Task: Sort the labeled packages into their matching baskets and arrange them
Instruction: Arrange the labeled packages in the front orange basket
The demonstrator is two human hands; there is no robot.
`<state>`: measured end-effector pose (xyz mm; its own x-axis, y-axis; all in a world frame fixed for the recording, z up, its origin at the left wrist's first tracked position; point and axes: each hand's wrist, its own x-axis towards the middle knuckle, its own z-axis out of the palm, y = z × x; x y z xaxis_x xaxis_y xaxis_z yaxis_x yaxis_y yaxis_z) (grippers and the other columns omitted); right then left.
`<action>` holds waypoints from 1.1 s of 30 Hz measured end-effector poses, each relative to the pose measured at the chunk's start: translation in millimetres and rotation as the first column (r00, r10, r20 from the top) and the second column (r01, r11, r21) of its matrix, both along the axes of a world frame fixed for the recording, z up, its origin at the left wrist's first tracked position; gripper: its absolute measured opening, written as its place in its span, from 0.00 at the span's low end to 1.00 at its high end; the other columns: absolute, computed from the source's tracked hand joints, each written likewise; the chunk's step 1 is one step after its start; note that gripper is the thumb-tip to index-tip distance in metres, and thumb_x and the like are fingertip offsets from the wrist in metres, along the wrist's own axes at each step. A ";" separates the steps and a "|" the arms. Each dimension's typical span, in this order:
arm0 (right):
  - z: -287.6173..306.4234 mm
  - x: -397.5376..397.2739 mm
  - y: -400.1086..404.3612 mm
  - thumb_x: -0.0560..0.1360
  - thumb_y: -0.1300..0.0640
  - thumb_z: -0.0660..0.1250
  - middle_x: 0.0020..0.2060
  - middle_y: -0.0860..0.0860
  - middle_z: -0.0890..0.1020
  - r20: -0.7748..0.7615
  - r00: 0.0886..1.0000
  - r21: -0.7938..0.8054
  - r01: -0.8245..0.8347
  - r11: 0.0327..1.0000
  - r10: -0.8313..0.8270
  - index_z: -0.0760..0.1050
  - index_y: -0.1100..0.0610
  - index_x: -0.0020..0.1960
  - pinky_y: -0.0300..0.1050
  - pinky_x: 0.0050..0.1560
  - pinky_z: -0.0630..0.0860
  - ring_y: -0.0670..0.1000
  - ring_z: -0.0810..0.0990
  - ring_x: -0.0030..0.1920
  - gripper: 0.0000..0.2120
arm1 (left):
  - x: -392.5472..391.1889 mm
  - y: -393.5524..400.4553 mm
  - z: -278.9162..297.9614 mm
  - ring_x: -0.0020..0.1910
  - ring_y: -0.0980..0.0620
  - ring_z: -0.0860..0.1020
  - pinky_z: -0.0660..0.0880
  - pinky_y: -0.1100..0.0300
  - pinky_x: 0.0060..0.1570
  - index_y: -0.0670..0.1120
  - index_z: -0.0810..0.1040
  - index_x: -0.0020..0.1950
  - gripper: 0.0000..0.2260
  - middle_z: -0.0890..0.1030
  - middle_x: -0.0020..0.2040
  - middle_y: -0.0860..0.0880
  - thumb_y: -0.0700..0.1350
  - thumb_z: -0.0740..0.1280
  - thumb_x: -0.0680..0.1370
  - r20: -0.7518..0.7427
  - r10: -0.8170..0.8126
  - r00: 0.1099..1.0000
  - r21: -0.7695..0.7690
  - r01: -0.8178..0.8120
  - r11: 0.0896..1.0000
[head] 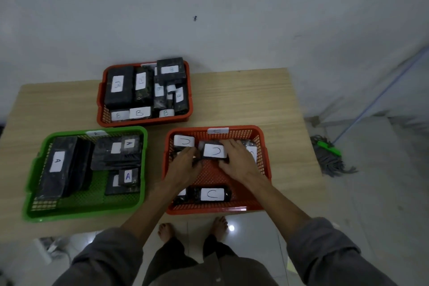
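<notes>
- My grey sleeves sit lowest in view, bare forearms reaching forward over the near edge of the surface (pixel 267 100) into the C basket (pixel 263 170).
- My right hand (pixel 239 158) lies over the right end of the middle C package (pixel 214 151), fingers curled over its far edge, thumb at its near side; I read that as gripping it.
- My left hand (pixel 185 165) curls against the left end of the same package, fingers bent around the corner, so both hands hold it.
- That package sits in the far half of the basket, label up, between another C package (pixel 184 141) in the far left corner and one mostly hidden under my right hand (pixel 251 152).
- A fourth C package (pixel 212 194) lies along the near wall, well apart from the row at the back.
- The A basket (pixel 27 183) to the left and the B basket (pixel 99 100) beyond both hold labelled packages; nothing loose lies on the surface.
- Judging by that, sorting looks finished and I am at the arranging step in the C basket.
- The next move calls for sliding the held package square against its neighbours, label kept facing up, without knocking the corner one askew.
</notes>
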<state>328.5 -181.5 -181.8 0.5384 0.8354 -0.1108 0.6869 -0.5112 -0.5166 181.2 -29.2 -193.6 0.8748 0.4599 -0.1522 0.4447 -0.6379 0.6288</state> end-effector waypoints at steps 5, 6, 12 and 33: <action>8.6 12.9 -21.9 0.74 0.55 0.72 0.64 0.51 0.76 -0.180 0.978 0.106 0.122 0.987 -0.102 0.69 0.53 0.70 0.43 0.57 0.73 0.50 0.75 0.61 0.26 | 11.4 -15.0 -5.2 0.48 0.51 0.79 0.81 0.53 0.45 0.51 0.70 0.52 0.07 0.78 0.53 0.50 0.47 0.67 0.78 -0.032 0.027 0.999 -0.004 -0.027 1.000; 8.7 15.1 -23.1 0.74 0.55 0.72 0.64 0.51 0.77 -0.219 0.968 0.106 0.145 0.984 -0.119 0.69 0.53 0.71 0.41 0.57 0.71 0.50 0.76 0.62 0.27 | 12.2 -17.3 -6.6 0.48 0.50 0.79 0.80 0.52 0.45 0.50 0.69 0.53 0.08 0.77 0.53 0.49 0.46 0.67 0.77 -0.047 0.018 0.999 -0.003 -0.018 1.000; 8.0 15.9 -13.1 0.73 0.52 0.75 0.65 0.52 0.78 -0.387 0.906 0.091 0.221 0.971 -0.170 0.69 0.55 0.72 0.46 0.60 0.77 0.50 0.78 0.62 0.30 | 19.3 -21.3 -9.4 0.49 0.45 0.78 0.78 0.47 0.48 0.41 0.73 0.56 0.10 0.77 0.52 0.43 0.44 0.66 0.77 -0.119 0.024 0.993 -0.005 -0.025 1.000; -27.2 -36.9 12.9 0.73 0.56 0.76 0.74 0.53 0.69 -0.345 0.920 -0.227 -0.275 0.934 0.187 0.63 0.51 0.78 0.42 0.68 0.65 0.54 0.69 0.72 0.38 | -25.9 25.4 -7.3 0.53 0.48 0.78 0.76 0.54 0.53 0.47 0.78 0.59 0.11 0.77 0.56 0.48 0.45 0.69 0.76 -0.152 0.067 0.986 0.087 -0.054 0.995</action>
